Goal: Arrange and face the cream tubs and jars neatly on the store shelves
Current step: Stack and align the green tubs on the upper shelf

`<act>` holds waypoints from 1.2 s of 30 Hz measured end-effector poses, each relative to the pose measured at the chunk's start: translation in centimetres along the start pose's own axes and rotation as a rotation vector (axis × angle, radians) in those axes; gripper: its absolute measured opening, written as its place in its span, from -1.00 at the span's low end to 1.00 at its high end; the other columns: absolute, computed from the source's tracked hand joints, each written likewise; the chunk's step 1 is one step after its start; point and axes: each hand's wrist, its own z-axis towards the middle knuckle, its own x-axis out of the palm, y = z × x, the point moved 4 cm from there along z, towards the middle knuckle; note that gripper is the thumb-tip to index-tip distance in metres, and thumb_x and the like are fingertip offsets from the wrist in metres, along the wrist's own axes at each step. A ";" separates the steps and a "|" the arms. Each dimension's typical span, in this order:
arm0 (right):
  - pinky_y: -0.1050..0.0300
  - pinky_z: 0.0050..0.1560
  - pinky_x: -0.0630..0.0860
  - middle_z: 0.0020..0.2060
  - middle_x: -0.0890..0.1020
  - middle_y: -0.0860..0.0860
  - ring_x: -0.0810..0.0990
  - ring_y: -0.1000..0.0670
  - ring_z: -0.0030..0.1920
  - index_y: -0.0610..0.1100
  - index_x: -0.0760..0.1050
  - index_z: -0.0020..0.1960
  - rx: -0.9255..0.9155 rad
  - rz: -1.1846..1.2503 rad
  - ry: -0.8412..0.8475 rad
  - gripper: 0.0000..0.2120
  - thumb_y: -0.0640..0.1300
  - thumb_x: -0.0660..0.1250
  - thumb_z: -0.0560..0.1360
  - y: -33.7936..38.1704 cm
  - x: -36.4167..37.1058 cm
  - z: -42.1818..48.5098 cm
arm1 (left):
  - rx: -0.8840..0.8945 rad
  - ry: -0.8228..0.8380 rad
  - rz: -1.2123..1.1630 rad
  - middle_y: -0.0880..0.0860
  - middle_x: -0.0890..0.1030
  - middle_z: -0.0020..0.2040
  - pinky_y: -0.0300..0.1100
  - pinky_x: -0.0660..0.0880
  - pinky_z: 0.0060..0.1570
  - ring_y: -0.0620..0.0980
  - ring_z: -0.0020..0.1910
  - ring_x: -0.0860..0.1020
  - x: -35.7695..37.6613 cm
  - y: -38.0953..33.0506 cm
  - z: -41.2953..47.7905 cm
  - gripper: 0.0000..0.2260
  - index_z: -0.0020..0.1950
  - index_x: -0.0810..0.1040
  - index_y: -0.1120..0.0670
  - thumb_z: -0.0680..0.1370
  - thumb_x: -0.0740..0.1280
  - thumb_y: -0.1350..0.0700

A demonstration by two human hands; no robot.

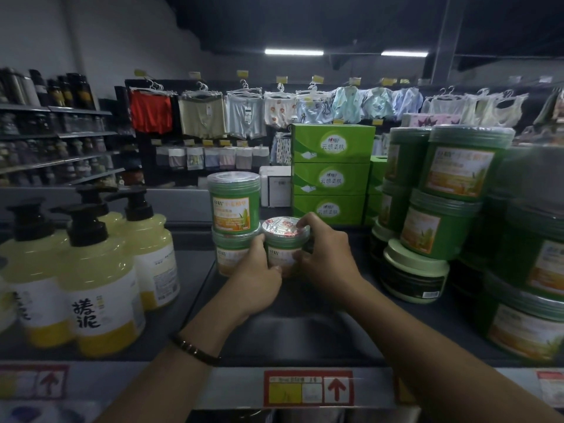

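Thing in hand: a small jar [285,239], green with a clear lid, stands on the shelf [317,328] toward its back edge, about midway along its length.
Left hand: the left hand [259,280] is curled round the jar's left side, thumb on the front near the base.
Right hand: the right hand [325,254] wraps the right side, fingers over the lid's rim, thumb pressed on the label.
Direction: the jar lies straight ahead, away from the front edge, held between the two hands; neither is clearly nearer.
Long axis: upright, lid up, with the label turned roughly toward the front edge.
Left neighbour: a stack of two jars [233,209] of the same kind stands just beside it. The left fingers lie between them, so I cannot tell whether jar and stack touch.
Right neighbour: big green tubs [439,227] are piled at the right end, apart from the jar with bare shelf between.
Left end: yellow pump bottles [100,285].
Behind: green boxes [331,178] beyond the back edge.
Likely step: squaring the jar up beside the stack, label forward.
What it turns on: the narrow gap on the left. Closing it probably needs the left fingers out first, with the right hand nudging.
Risk: a knock could topple the stack's upper jar.
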 end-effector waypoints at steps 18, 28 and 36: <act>0.18 0.14 0.50 0.13 0.72 -0.07 0.67 -0.08 0.15 -0.08 0.54 0.37 -0.030 -0.003 -0.034 -0.60 -0.24 0.38 0.54 2.2 -5.6 -2.0 | 0.063 -0.143 0.154 0.16 0.31 0.42 0.11 0.37 0.48 0.19 0.40 0.43 1.8 -2.8 -0.8 -0.33 0.52 0.27 0.03 0.51 0.50 -0.03; 0.50 0.16 0.43 0.24 0.56 -0.05 0.56 0.03 0.16 -0.08 0.50 0.37 -0.052 -0.015 -0.469 -0.55 -0.28 0.44 0.52 1.4 -15.4 -7.2 | 0.329 0.056 -0.078 -0.02 0.55 0.28 -0.01 0.56 0.28 -0.07 0.21 0.58 6.3 -10.9 0.9 -0.50 0.38 0.45 -0.03 0.50 0.48 -0.11; 0.33 0.45 0.15 0.52 0.35 -0.07 0.32 0.01 0.54 -0.15 0.25 0.62 0.023 -0.038 -0.465 -0.36 -0.27 0.38 0.59 1.2 -19.5 -8.3 | 0.390 0.101 -0.228 0.05 0.54 0.35 0.01 0.57 0.30 0.01 0.26 0.58 9.0 -16.5 2.9 -0.44 0.49 0.41 0.05 0.55 0.51 -0.03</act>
